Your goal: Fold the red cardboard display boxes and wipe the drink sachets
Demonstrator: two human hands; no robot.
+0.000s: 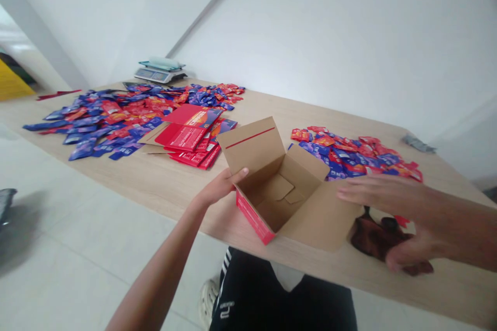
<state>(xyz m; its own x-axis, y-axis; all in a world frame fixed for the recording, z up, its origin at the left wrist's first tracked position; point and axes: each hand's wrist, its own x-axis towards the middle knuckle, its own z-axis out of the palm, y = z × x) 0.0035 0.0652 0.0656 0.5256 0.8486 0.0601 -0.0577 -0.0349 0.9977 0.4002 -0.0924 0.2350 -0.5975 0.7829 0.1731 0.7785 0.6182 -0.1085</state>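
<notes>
The box (252,212) stands open on the near edge of the bench (267,102), in front of the person, its flaps spread out. Its inside is plain brown cardboard, with interlocking tabs showing at the bottom; the outer wall is glossy red with small pale print, too small to read. A red strip crosses the raised far-left flap.

The left hand (221,186) has its grip closed on the box's left edge, thumb over the rim. The right hand (407,212) is blurred, its grip wide, fingertips at the right flap; whether they press on it I cannot tell. Behind its thumb lies a dark reddish-brown thing (373,238).

Folded boxes (186,134), red with yellow lettering, lie stacked to the left. Shiny blue and red sachets form a large left pile (116,114) and a smaller right pile (349,155). A scale (157,73) stands at the back.
</notes>
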